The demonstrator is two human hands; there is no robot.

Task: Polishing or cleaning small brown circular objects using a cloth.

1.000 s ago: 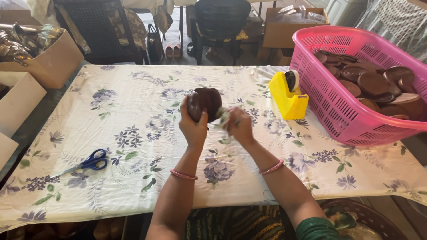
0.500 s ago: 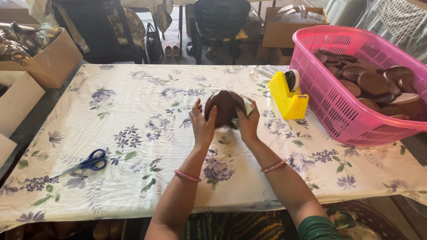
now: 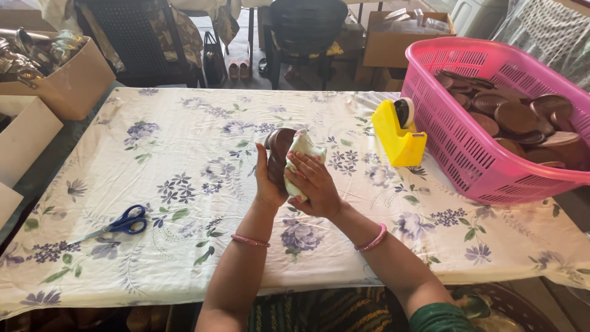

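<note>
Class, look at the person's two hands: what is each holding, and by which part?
Left hand grips the brown round dish by its edge; right hand presses a pale cloth against its face.

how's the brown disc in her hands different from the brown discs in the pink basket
The brown disc in the hands is held on edge above the table, gripped by the left hand, with the right hand pressing a pale cloth against it; the basket discs lie flat or leaning, untouched. The held disc is single; those in the pink basket are heaped and overlapping. Both look round, brown and similar in kind.
</note>
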